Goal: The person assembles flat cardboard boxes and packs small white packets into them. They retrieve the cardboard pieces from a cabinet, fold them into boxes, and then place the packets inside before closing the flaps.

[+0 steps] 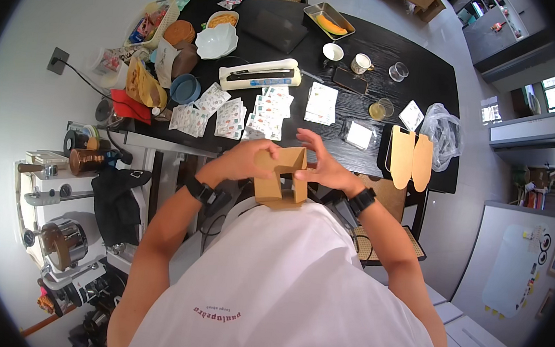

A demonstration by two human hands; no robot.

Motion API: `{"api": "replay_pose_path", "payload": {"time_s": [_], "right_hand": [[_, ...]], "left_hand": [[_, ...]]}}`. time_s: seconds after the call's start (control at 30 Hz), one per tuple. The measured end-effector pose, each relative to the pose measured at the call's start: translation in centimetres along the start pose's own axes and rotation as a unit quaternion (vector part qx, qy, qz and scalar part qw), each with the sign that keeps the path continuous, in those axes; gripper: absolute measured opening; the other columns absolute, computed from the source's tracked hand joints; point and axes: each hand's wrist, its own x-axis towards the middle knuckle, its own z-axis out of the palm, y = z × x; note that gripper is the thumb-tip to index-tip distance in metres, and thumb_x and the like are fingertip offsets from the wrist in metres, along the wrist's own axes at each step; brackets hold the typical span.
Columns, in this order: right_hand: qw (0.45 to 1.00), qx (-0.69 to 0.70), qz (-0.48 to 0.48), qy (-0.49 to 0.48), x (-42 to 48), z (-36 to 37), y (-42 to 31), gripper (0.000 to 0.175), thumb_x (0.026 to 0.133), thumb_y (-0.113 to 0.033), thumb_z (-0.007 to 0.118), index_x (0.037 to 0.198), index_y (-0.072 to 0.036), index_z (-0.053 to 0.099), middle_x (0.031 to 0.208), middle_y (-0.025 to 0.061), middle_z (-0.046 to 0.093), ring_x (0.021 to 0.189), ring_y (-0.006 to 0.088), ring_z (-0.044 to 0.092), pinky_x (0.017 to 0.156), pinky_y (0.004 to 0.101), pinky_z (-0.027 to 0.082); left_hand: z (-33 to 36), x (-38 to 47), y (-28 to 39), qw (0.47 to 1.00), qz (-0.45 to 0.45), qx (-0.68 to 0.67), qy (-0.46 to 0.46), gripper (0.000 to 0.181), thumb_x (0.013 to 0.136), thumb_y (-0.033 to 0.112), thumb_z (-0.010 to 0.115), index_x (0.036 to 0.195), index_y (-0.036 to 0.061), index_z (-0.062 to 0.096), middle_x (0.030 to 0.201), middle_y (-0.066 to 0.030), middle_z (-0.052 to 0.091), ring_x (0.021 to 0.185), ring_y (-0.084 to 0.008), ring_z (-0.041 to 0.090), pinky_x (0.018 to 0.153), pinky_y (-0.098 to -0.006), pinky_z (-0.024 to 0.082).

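A small brown cardboard box [269, 190], partly folded with its panels standing up around an opening, is held close against the white shirt, at the near edge of the black table. My left hand [247, 159] grips its left panel, thumb and fingers around the cardboard. My right hand [325, 165] is at the box's right side, its thumb by the panel and its other fingers spread; whether it presses on the board is hard to tell. Beyond lie printed sachets [265, 119], a stack of printed cards [321, 102] and a white impulse sealer [260, 74].
Flat cardboard pieces [402, 159] overhang the table's right edge beside a clear plastic bag [441, 137]. A glass with yellowish liquid [381, 109], a mug [362, 63] and a phone [350, 80] stand or lie farther back. An espresso machine [68, 196] is at left.
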Motion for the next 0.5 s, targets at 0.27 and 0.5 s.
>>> {"api": "replay_pose_path", "payload": {"time_s": [0.27,0.5], "right_hand": [[0.989,-0.086,0.117,0.004,1.4,2.5,-0.1,0.076,0.077,-0.012,0.085,0.137,-0.008,0.038,0.126,0.0140,0.059,0.117,0.0261,0.059,0.102,0.0380,0.048],[0.974,-0.170,0.143,0.037,2.2,2.7,-0.1,0.086,0.074,-0.014,0.086,0.139,-0.007,0.031,0.119,0.0218,0.062,0.111,0.0370,0.064,0.099,0.0414,0.051]], "left_hand": [[5.6,-1.0,-3.7,0.971,-0.110,0.112,0.183,0.116,0.066,0.026,0.093,0.159,0.0018,0.029,0.150,-0.0252,0.046,0.141,-0.0373,0.046,0.115,-0.0417,0.041],[7.2,0.1,-2.0,0.923,-0.119,0.248,0.268,0.073,0.073,0.025,0.086,0.135,0.0067,0.051,0.117,-0.0189,0.060,0.112,-0.0392,0.062,0.091,-0.0475,0.055]]}}
